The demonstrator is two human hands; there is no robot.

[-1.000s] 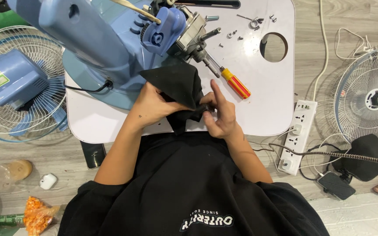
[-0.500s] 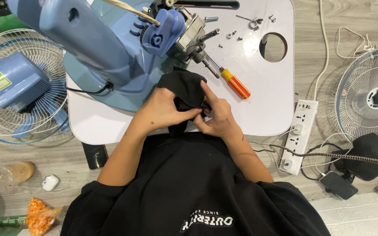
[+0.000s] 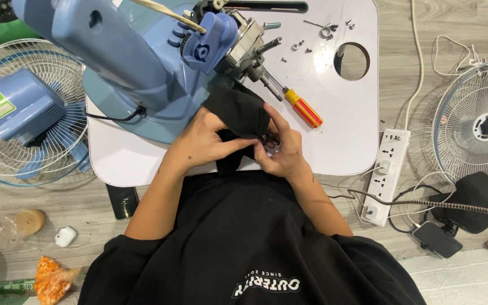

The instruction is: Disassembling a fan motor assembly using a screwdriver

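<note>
1. On the white table (image 3: 345,141), both hands gripped a black cloth (image 3: 238,110) beside the blue fan body (image 3: 136,62).
2. Left hand (image 3: 201,144) pinched cloth; right hand (image 3: 280,149) curled around a small part, seemingly wiping it.
3. Continuing called for firm, careful rubbing.

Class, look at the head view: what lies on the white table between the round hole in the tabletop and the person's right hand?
In the head view, a screwdriver with a yellow-and-red handle lies on the white table between the round hole and the right hand.
</note>
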